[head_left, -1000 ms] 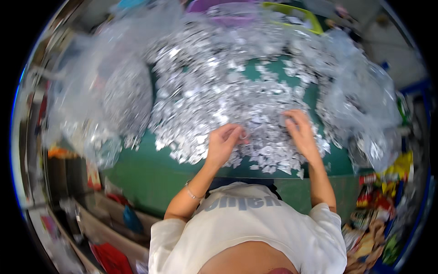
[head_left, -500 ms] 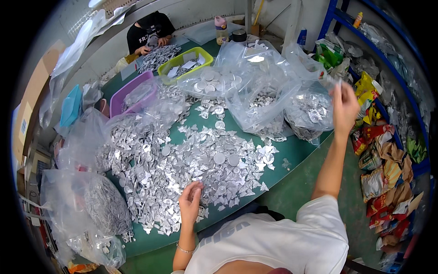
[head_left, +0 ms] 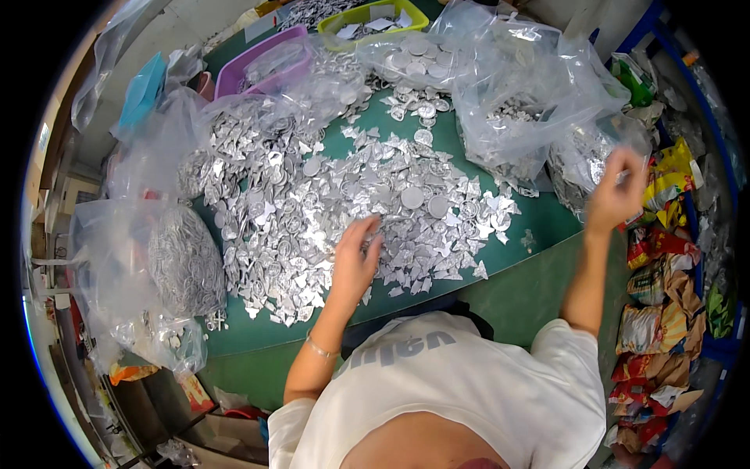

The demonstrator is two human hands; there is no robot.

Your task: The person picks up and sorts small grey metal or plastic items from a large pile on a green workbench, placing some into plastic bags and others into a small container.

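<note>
My left hand (head_left: 355, 262) lies flat, fingers spread, on the heap of silver metal bits (head_left: 351, 195) on the green table (head_left: 539, 227). My right hand (head_left: 617, 191) is raised by a plastic bag (head_left: 582, 160); grip unclear. The bits look light, thin and sharp-edged: pinch them at the flat faces.

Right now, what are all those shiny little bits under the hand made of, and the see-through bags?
The silver pieces under the left hand look like thin metal, perhaps aluminium: bright, flat, glinting, some round discs, some jagged offcuts. Foil-faced plastic cannot be ruled out. The clear bags look like soft plastic film: see-through, crinkled, with glossy highlights. The right hand is raised beside one.
</note>
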